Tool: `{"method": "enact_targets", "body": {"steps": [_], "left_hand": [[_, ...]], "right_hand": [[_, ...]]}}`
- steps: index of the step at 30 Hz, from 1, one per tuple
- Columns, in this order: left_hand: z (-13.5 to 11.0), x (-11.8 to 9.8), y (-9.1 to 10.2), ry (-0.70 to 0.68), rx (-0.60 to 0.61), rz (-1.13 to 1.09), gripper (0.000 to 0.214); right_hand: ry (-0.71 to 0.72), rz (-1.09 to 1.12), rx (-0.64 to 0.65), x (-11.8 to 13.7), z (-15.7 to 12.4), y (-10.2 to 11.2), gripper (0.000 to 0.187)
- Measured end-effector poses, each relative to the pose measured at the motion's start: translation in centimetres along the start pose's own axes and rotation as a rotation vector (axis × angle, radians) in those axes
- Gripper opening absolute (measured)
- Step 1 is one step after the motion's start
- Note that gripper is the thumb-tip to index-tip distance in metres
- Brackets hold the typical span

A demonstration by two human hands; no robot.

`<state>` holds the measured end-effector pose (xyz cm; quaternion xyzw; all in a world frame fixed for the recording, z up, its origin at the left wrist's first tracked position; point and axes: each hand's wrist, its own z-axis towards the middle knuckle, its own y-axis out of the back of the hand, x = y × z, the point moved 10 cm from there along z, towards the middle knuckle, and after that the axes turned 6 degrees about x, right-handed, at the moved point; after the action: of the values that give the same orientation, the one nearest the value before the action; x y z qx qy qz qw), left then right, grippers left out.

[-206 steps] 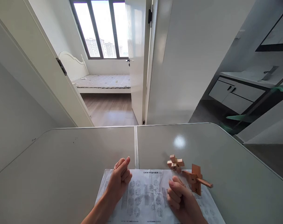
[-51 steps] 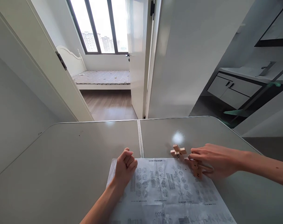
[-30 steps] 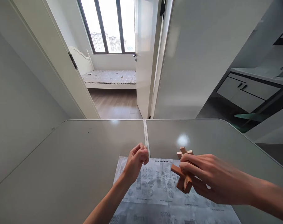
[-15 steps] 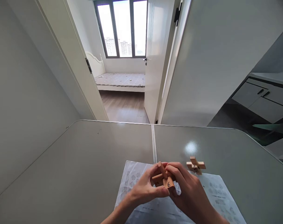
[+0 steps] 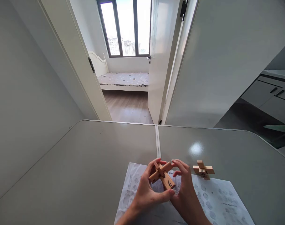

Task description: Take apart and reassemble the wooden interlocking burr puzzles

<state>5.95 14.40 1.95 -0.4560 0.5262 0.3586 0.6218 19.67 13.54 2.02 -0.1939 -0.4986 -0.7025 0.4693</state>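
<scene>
Both hands hold a wooden cross-shaped puzzle [image 5: 163, 176] of interlocked bars above a printed instruction sheet [image 5: 217, 203]. My left hand [image 5: 147, 190] grips it from the left, thumb under the lower bar and fingers curled over the top. From the right, my right hand [image 5: 184, 187] pinches the same piece with its fingertips. A second, smaller wooden cross puzzle [image 5: 203, 169] lies on the table at the sheet's far right corner, a short way right of my right hand.
The grey table [image 5: 86, 162] has a seam down its middle and a rounded far edge. Beyond it an open white door [image 5: 160, 59] leads to a room with a bed and window. A dark cabinet [image 5: 271, 97] stands at the right.
My right hand picked the larger wooden puzzle off the sheet's right side and brought it to the centre. My left hand rose from a resting fist and took hold too. The view shifted left.
</scene>
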Motion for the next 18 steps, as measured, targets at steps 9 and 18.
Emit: {"method": "enact_targets", "body": {"steps": [9,18], "left_hand": [[0.2,-0.3,1.4,0.046,-0.152,0.084,0.084],[0.3,1.3,1.4,0.057,-0.147,0.055,0.09]], "right_hand": [[-0.172,0.25,0.067,-2.8,-0.5,-1.9,0.051],[-0.189,0.371,0.142,-2.6,-0.1,-2.1,0.041]]}}
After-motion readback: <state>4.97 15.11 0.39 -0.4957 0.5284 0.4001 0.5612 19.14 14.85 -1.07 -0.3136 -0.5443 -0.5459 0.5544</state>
